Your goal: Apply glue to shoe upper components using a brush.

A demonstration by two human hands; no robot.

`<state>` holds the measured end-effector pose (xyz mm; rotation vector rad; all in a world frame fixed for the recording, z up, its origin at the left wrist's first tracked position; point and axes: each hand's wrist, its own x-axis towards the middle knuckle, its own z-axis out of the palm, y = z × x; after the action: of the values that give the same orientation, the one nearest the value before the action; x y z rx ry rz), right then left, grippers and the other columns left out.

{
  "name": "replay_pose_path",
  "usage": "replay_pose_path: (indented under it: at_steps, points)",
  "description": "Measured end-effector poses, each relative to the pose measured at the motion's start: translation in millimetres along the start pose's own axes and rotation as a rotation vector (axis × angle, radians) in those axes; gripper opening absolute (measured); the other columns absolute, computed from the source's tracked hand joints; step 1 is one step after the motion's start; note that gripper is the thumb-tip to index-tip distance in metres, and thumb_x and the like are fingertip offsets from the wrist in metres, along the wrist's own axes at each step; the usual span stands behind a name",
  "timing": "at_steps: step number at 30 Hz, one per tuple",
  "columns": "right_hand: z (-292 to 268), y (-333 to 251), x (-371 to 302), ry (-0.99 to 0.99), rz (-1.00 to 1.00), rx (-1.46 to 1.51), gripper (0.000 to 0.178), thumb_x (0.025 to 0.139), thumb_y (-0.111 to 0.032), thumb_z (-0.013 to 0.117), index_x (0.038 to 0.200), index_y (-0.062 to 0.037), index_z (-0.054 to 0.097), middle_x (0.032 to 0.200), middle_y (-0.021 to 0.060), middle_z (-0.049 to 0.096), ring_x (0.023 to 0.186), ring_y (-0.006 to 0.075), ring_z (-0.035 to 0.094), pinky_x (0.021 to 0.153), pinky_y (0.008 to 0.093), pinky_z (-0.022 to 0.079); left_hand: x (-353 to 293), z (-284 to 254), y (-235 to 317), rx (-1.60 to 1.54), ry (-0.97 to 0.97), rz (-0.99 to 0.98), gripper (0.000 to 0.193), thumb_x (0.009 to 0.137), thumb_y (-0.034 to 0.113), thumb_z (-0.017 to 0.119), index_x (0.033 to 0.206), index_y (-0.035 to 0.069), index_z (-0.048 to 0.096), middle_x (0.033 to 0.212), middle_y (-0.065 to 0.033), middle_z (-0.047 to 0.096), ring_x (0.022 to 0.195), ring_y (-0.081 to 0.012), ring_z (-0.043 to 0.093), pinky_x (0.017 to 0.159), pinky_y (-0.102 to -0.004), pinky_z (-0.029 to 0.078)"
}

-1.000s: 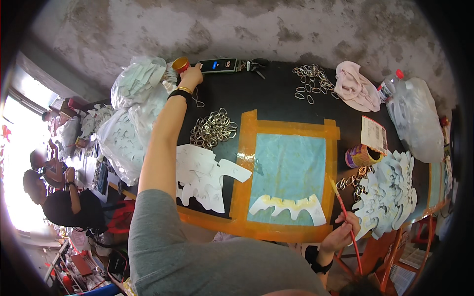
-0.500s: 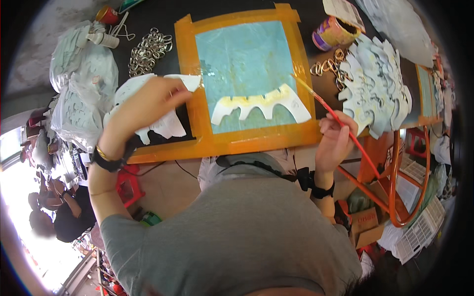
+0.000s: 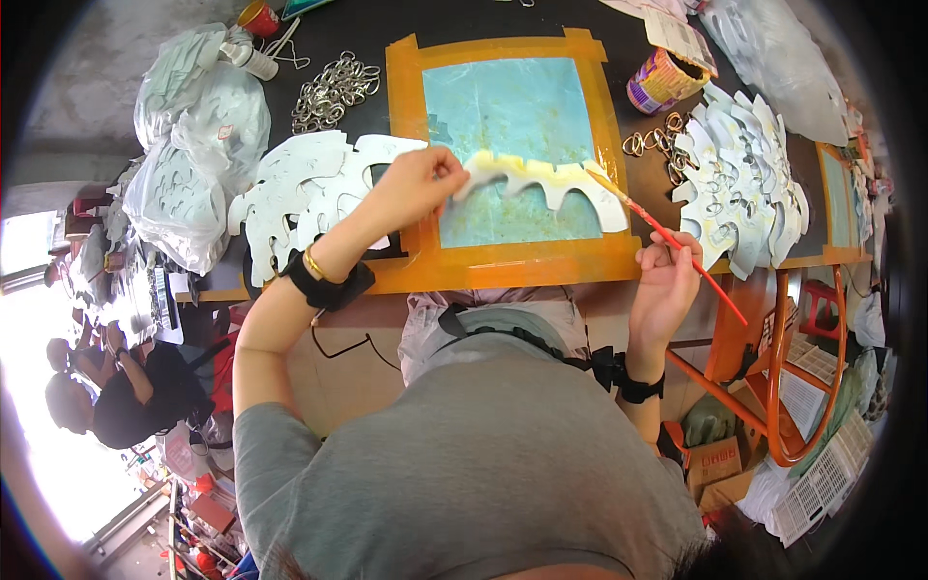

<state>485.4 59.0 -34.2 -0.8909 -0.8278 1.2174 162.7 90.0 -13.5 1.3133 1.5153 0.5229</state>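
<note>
My left hand (image 3: 418,186) pinches the left end of a white scalloped cut-out piece (image 3: 532,176), whose upper edge is smeared with yellow paste. That end is blurred and looks raised, while the right end lies over the blue sheet (image 3: 507,106) taped down with orange-brown tape. My right hand (image 3: 669,280) is closed around a thin red-handled brush (image 3: 667,235). The brush's yellowed tip is just by the piece's upper right part. Beside my left forearm lies a stack of plain white cut-out pieces (image 3: 302,184).
At right a heap of yellow-smeared pieces (image 3: 739,184) overlaps itself near an open purple-yellow tub (image 3: 667,79) and some metal rings (image 3: 657,145). More silver rings (image 3: 335,92) lie at far left, beside plastic bags of pieces (image 3: 198,155). An orange chair frame (image 3: 773,377) stands below right.
My left hand has moved right from the plain stack to the yellow-edged piece and grips its left end. The brush tip still hovers near the piece's right side. The whole view has shifted slightly.
</note>
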Motion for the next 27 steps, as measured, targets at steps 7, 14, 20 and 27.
replay_pose_path:
  at_steps: [7, 14, 20, 27]
  points:
    - [6, -17, 6, 0.053, -0.066, 0.001, 0.022, 0.102, -0.020, 0.043, 0.112, -0.0021, 0.048, 0.101, 0.0152, 0.062, 0.068, 0.0133, 0.055, 0.068, 0.0293, 0.046, 48, -48, 0, 0.509, 0.283, 0.256, 0.027, 0.090, 0.024, 0.062, 0.092, -0.002, 0.058, 0.069, -0.0167, 0.062, 0.063, -0.0291, 0.063, 0.058, -0.0377, 0.048]
    - [-28, -73, 72, 0.136, -0.338, -0.245, 0.016, 0.102, -0.018, 0.047, 0.100, -0.0040, 0.053, 0.086, 0.0069, 0.059, 0.067, 0.0099, 0.051, 0.063, 0.0222, 0.040, -71, -73, 116, 0.202, 0.288, 0.546, 0.013, 0.087, 0.007, 0.067, 0.097, -0.001, 0.063, 0.088, -0.0040, 0.061, 0.074, -0.0089, 0.055, 0.063, -0.0238, 0.046]
    - [-4, -107, 113, 0.002, -0.532, -0.284, 0.016, 0.102, -0.018, 0.048, 0.097, -0.0028, 0.053, 0.079, 0.0033, 0.051, 0.065, 0.0091, 0.044, 0.060, 0.0222, 0.036, -141, -105, 208, 0.467, 0.455, 1.303, 0.073, 0.075, 0.023, 0.079, 0.136, 0.000, 0.047, 0.127, -0.0168, 0.055, 0.097, -0.0193, 0.057, 0.063, -0.0200, 0.045]
    - [20, -80, 95, -0.034, -0.513, -0.458, 0.013, 0.100, -0.012, 0.048, 0.095, -0.0017, 0.054, 0.073, 0.0022, 0.050, 0.063, 0.0080, 0.047, 0.060, 0.0227, 0.039, -143, -161, 173, 0.513, 0.458, 1.321, 0.077, 0.072, 0.023, 0.081, 0.136, -0.001, 0.045, 0.128, -0.0176, 0.055, 0.098, -0.0209, 0.057, 0.066, -0.0211, 0.045]
